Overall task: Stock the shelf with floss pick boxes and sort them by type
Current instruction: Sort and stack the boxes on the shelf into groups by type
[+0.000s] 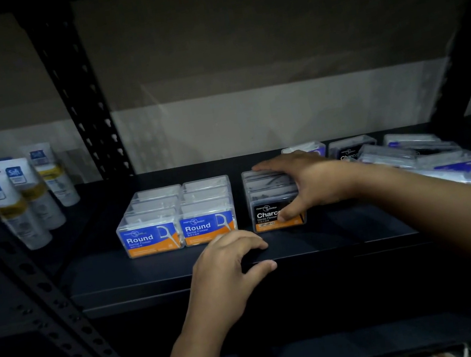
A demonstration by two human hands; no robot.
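Observation:
Two rows of clear boxes with blue "Round" labels (173, 219) stand side by side on the dark shelf (344, 232). To their right stands a row of black "Charcoal" boxes (268, 200). My right hand (306, 182) lies spread over that row, fingers straight across the back box and thumb pressing on the front box's label. My left hand (227, 272) hovers at the shelf's front edge with fingers loosely curled, holding nothing. A loose heap of mixed boxes (415, 156) lies at the back right.
Several white tubes with blue labels (24, 196) stand on the neighbouring shelf at the left, behind a black perforated upright (79, 98). Another upright (466, 49) frames the right side. Bare shelf surface lies in front of the box rows.

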